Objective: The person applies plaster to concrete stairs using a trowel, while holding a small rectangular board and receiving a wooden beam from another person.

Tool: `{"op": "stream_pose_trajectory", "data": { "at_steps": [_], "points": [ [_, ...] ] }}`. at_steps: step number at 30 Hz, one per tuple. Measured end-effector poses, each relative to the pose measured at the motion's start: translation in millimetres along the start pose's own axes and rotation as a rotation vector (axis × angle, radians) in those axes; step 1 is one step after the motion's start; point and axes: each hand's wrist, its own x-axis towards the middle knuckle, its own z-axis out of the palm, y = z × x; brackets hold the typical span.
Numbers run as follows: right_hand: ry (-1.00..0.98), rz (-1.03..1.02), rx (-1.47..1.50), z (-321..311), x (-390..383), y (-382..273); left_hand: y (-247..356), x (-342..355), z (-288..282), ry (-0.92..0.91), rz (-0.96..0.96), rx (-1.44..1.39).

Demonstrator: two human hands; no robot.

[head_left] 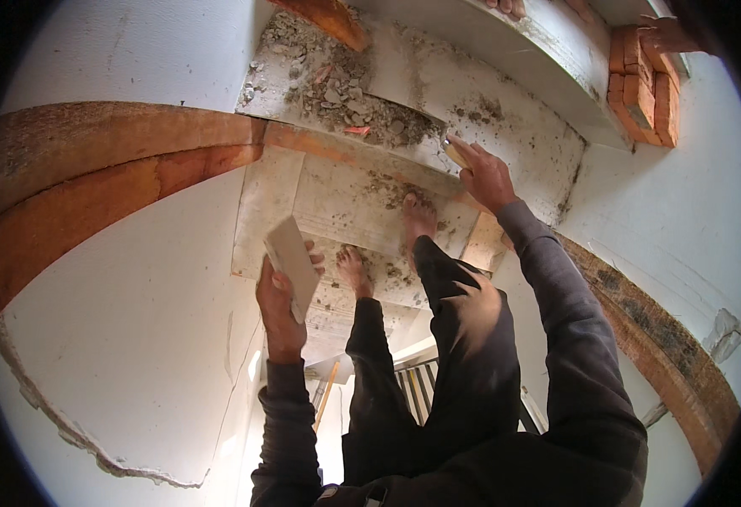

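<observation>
My left hand (281, 306) is closed round a flat, rectangular beige-grey slab (293, 264), tilted upright above the lower step. The slab's exact kind is unclear. Further forward and to the right, my right hand (487, 179) grips a light-handled tool (455, 153). Its far end reaches the dirty upper step (548, 139), and what sort of head it has cannot be made out. Left of that tool, broken mortar rubble (336, 95) and dust cover the step, with a small reddish scrap (357, 130) lying near the edge.
My bare feet (420, 215) stand on dusty steps below. Curved orange-brown boards (125, 135) run along the left wall, another board (640, 329) along the right. Orange bricks (643, 89) are stacked at upper right. Another person's fingers (507, 7) and a second hand (667, 35) show at the top.
</observation>
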Motion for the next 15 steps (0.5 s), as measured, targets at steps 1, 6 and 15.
{"op": "stream_pose_trajectory", "data": {
  "at_steps": [1, 6, 15],
  "points": [
    [0.073, -0.016, 0.015, 0.3, -0.8, 1.5, -8.6, -10.5, -0.9, 0.012, -0.046, -0.081],
    [0.356, 0.052, -0.008, -2.0, 24.9, 17.5, -67.5, -66.4, -23.2, 0.125, -0.302, -0.186],
    [0.267, 0.090, -0.202, -18.2, 96.7, 39.4, -137.6, -149.6, -63.3, 0.244, -0.538, -0.063]
  ]
}}
